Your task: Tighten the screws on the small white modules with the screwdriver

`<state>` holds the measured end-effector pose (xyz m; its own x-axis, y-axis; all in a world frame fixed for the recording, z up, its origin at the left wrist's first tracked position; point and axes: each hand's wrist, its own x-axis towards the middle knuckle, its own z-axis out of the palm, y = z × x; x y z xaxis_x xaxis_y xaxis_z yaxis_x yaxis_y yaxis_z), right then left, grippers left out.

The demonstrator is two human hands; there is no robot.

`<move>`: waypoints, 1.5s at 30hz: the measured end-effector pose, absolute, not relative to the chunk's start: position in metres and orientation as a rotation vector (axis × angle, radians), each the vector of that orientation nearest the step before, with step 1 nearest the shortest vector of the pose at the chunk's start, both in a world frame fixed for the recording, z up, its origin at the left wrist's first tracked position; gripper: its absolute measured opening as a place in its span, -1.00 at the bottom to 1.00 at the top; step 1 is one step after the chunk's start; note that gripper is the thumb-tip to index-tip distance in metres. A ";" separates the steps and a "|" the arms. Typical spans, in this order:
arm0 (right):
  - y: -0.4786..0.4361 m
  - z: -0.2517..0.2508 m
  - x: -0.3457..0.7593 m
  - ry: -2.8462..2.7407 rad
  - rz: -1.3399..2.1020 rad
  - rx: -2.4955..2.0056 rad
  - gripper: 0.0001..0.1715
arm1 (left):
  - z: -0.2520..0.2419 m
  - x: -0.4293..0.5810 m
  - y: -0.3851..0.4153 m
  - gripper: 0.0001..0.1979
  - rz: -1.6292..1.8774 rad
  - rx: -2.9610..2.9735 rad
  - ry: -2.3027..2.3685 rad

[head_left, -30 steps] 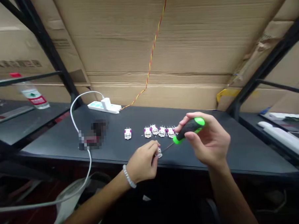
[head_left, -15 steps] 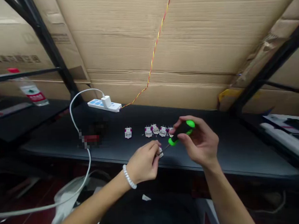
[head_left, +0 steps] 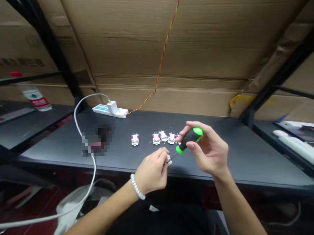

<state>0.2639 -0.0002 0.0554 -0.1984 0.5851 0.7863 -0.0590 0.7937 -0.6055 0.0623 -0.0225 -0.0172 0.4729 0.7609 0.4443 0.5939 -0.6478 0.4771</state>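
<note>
My right hand [head_left: 212, 151] is closed around the black and green handle of a screwdriver [head_left: 188, 139], whose shaft slants down to the left. Its tip meets a small white and purple plug-like part [head_left: 169, 160] near the table's front edge. The fingers of my left hand [head_left: 154, 169] pinch that part and hide most of it. Behind my hands lie several similar white and purple parts [head_left: 156, 138] with thin prongs, one [head_left: 135, 139] apart to the left. Tiny loose pieces, too small to name, are scattered around them.
A white power strip [head_left: 115, 112] with a plugged-in charger sits at the back left of the black table [head_left: 241, 152]. Its white cable [head_left: 94, 168] hangs over the front edge. A bottle [head_left: 36, 96] stands at far left, and black frame posts [head_left: 55, 49] flank the table.
The picture's lighting has changed: the cardboard looks darker, the tabletop lighter. My hands, the screwdriver and the held part stay in nearly the same place.
</note>
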 end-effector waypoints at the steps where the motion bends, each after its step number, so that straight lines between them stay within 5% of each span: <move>1: 0.000 0.055 0.264 -1.682 0.606 -0.410 -0.45 | -0.017 0.062 -0.022 -0.83 0.943 2.466 1.152; 10: 0.002 0.068 0.268 -1.926 0.720 -0.346 -0.27 | -0.017 0.063 -0.021 -0.81 0.946 2.467 1.170; 19: 0.023 0.069 0.256 -1.876 0.320 -0.331 -0.37 | -0.014 0.069 -0.022 -0.83 0.938 2.469 1.292; 25: 0.016 0.071 0.263 -1.924 0.586 -0.307 -0.34 | -0.012 0.075 -0.024 -0.82 0.908 2.451 1.343; 31: 0.015 0.077 0.266 -1.938 0.284 -0.397 -0.36 | -0.012 0.077 -0.023 -0.84 0.946 2.408 1.355; 36: 0.011 0.079 0.264 -1.981 0.501 -0.408 -0.32 | -0.005 0.060 -0.014 -0.83 0.960 2.387 1.161; 41: 0.014 0.083 0.253 -1.933 0.348 -0.456 -0.55 | -0.001 0.042 -0.001 -0.83 0.873 2.468 1.046; 45: 0.019 0.080 0.246 -1.923 0.341 -0.450 -0.53 | -0.002 0.041 0.000 -0.83 0.875 2.495 1.064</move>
<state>0.2456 0.0190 0.0800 -0.3488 0.4603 0.8164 0.1512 0.8873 -0.4357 0.0415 -0.0004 -0.0025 0.5427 0.7280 0.4189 0.5517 -0.6851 0.4758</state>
